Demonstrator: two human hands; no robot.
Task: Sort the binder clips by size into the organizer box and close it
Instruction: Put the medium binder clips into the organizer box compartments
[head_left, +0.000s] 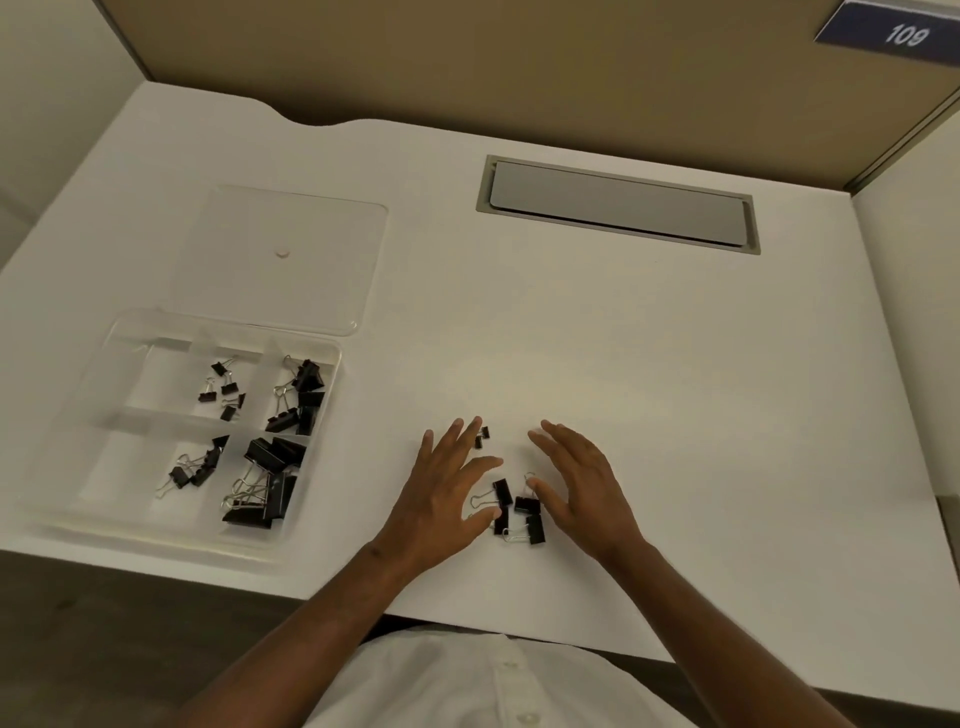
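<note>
A clear organizer box lies open at the left of the white desk, with its lid flat behind it. Black binder clips fill four of its compartments: tiny ones, medium ones, small ones and large ones. A loose pile of several black clips rests near the front edge, and a tiny clip lies just beyond it. My left hand and my right hand hover open on either side of the pile, holding nothing.
A grey cable hatch is set into the desk at the back. Tan partition walls enclose the desk, with a blue sign reading 109 at the top right. The desk's front edge runs close below the pile.
</note>
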